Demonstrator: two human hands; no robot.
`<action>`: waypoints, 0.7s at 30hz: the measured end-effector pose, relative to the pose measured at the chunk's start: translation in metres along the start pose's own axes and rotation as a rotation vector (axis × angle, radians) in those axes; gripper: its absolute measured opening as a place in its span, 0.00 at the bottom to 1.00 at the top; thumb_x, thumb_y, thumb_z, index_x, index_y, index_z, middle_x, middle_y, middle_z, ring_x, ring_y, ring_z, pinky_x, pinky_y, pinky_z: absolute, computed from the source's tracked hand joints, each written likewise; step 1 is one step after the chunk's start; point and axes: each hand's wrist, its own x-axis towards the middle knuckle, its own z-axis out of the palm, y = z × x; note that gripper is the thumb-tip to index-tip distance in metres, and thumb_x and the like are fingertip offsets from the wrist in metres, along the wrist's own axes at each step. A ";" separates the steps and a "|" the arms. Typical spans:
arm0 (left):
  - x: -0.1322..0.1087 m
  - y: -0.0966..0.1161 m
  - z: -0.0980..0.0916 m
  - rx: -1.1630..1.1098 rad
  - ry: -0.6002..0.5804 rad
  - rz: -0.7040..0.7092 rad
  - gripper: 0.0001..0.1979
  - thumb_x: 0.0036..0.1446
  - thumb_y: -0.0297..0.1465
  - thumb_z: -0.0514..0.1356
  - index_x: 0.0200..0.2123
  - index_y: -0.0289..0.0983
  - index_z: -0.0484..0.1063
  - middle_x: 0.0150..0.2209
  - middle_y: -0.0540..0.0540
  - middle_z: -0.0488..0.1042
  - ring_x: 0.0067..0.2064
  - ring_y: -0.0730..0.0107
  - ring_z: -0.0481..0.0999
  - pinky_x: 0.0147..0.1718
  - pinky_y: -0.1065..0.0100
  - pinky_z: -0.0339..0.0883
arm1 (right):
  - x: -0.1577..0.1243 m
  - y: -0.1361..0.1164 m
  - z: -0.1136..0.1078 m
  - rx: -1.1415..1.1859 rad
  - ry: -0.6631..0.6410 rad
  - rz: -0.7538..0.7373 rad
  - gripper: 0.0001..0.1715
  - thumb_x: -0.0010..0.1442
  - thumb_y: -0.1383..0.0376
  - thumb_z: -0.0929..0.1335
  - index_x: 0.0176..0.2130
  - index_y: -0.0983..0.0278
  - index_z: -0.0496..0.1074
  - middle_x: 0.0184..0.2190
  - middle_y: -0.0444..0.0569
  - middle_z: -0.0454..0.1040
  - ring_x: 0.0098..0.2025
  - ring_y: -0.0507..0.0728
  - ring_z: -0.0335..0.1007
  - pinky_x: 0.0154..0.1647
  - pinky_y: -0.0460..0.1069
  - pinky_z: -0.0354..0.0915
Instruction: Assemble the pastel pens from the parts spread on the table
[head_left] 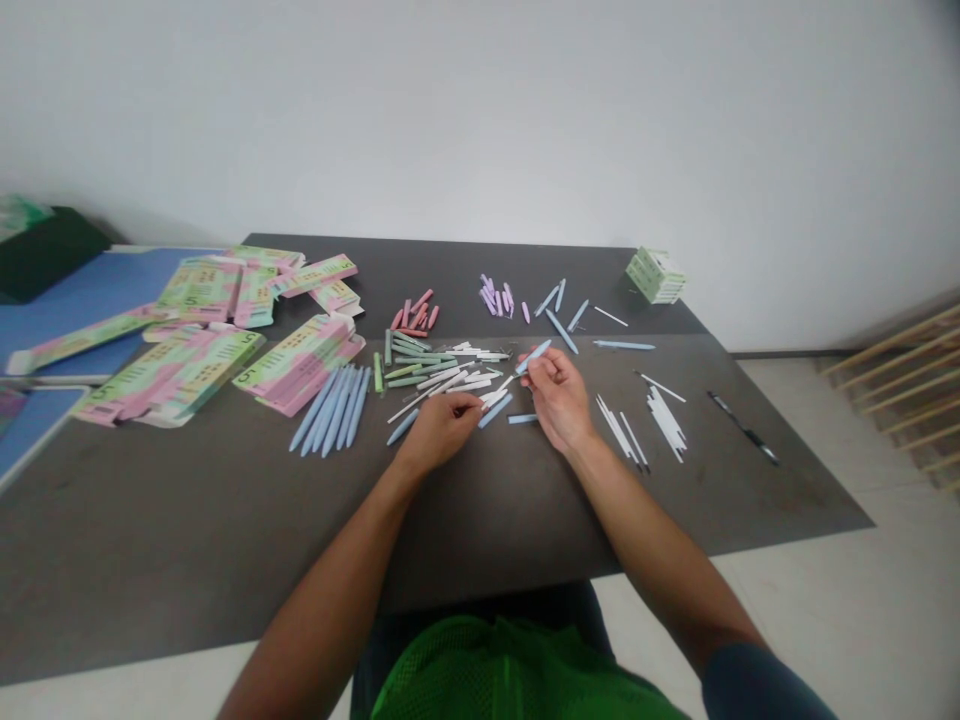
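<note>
Both your bare forearms angle inward from the near side, bringing your 2 hands close together, but apart, over the middle of the dark table (502, 530).

Right hand (556, 395): raised at the wrist, thumb and fingers pinched on 1 light-blue pen barrel (534, 357). The barrel lies tilted, upper end toward the far right, lower end toward your left hand. A slim white piece (507, 382) shows near that lower end; whether it sits inside the barrel, cannot tell.

Left hand (448, 428): back of the hand up, fingers curled, tips drawn narrow at the white parts (493, 398). Whether you grip 1 of them or only touch it, cannot tell.

Surroundings: green barrels (427, 366) lie beyond your left hand; a row of blue pens (330, 412), to its left. White refills (666, 424) lie right of your right hand.
</note>
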 end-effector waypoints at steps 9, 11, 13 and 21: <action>-0.001 0.006 -0.001 0.006 -0.008 -0.007 0.14 0.56 0.37 0.58 0.26 0.36 0.79 0.26 0.50 0.75 0.31 0.67 0.71 0.31 0.69 0.59 | -0.003 0.003 0.003 -0.001 -0.025 0.011 0.17 0.53 0.55 0.77 0.41 0.56 0.74 0.39 0.45 0.79 0.39 0.54 0.72 0.36 0.49 0.67; -0.001 0.005 0.000 -0.008 -0.007 -0.014 0.14 0.55 0.37 0.58 0.27 0.36 0.79 0.27 0.49 0.76 0.31 0.67 0.71 0.31 0.69 0.59 | -0.003 0.004 0.001 -0.012 -0.024 0.005 0.17 0.54 0.55 0.77 0.41 0.56 0.74 0.39 0.45 0.80 0.39 0.54 0.72 0.37 0.49 0.67; -0.001 0.005 0.000 -0.012 -0.006 -0.014 0.14 0.55 0.36 0.58 0.28 0.35 0.80 0.28 0.49 0.77 0.32 0.67 0.71 0.32 0.69 0.60 | -0.002 0.006 0.000 -0.018 -0.032 0.003 0.16 0.54 0.56 0.77 0.41 0.56 0.74 0.39 0.45 0.80 0.39 0.54 0.72 0.38 0.49 0.67; -0.001 0.001 0.003 0.003 0.010 0.035 0.13 0.58 0.35 0.57 0.31 0.36 0.81 0.28 0.50 0.78 0.31 0.69 0.71 0.31 0.70 0.60 | -0.009 0.014 0.001 -0.057 -0.112 0.042 0.18 0.55 0.54 0.76 0.43 0.56 0.75 0.41 0.45 0.80 0.37 0.54 0.72 0.38 0.49 0.68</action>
